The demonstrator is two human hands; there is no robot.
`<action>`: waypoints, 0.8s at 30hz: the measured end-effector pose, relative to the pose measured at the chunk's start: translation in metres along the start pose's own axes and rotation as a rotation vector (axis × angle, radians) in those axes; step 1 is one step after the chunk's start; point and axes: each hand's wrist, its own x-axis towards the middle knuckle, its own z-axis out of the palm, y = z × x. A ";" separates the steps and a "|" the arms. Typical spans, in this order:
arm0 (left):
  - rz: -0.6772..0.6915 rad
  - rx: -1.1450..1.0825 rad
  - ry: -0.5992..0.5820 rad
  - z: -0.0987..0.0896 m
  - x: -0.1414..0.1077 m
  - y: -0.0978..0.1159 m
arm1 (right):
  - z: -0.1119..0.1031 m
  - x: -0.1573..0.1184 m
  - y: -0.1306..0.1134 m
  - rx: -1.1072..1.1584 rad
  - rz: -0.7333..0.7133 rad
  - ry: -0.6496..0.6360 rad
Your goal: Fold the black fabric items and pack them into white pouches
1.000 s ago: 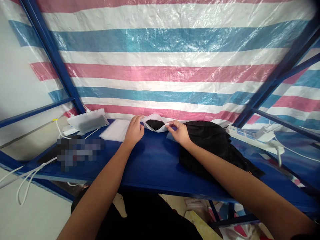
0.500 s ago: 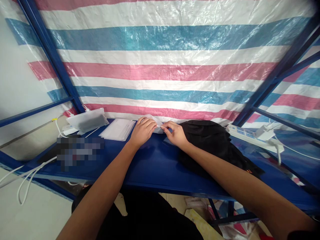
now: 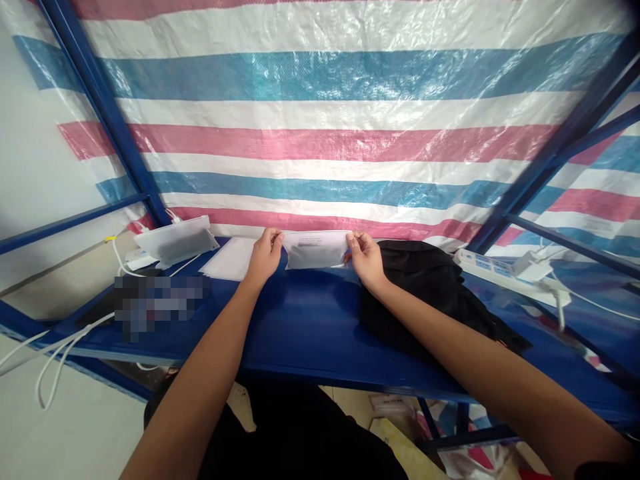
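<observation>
A translucent white plastic bag with small printed lines is stretched between my two hands above the back of the blue table. My left hand pinches its upper left corner, and my right hand grips the upper right corner; both are closed. What lies inside the bag, if anything, I cannot make out. Just left of my left hand rests a stack of flat white bags, partly covered by that hand. Dark folded cloth lies beside and beneath my right forearm.
A white power strip with plugs sits at the right. On the left are a propped translucent white pouch, white cables and a blurred-out item. Blue metal posts frame a striped plastic sheet behind the table.
My hands have moved apart, the left one leftward and the right one slightly rightward. The bag, earlier bunched between my fingers, is now spread flat and facing me.
</observation>
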 end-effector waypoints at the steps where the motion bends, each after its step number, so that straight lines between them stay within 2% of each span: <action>1: -0.065 -0.099 -0.025 0.003 -0.002 0.001 | 0.000 0.000 0.003 0.018 0.013 -0.007; 5: -0.229 -0.331 -0.247 0.011 -0.009 0.008 | -0.001 0.000 0.011 0.081 0.078 -0.029; 7: -0.262 -0.354 -0.278 0.012 -0.011 0.008 | 0.000 -0.001 0.009 0.135 0.117 -0.047; 11: -0.299 -0.385 -0.163 0.010 -0.010 0.003 | 0.005 -0.005 -0.001 0.215 0.215 -0.149; 14: -0.296 -0.382 -0.108 0.009 -0.009 0.004 | 0.007 -0.008 -0.005 0.158 0.260 -0.278; 16: -0.259 -0.392 -0.050 0.009 -0.007 0.007 | 0.010 -0.006 -0.006 0.092 0.255 -0.311; 18: -0.236 -0.434 0.037 0.010 -0.004 0.007 | 0.015 0.004 -0.009 0.035 0.233 -0.265; 21: -0.305 -0.436 0.199 0.009 0.003 -0.001 | 0.032 0.030 -0.020 0.021 0.153 -0.164; 23: -0.331 -0.218 0.216 0.006 0.004 -0.010 | 0.053 0.052 -0.031 0.046 0.042 -0.123; 24: -0.313 -0.036 0.177 0.005 0.003 -0.015 | 0.067 0.063 -0.036 0.051 -0.019 -0.116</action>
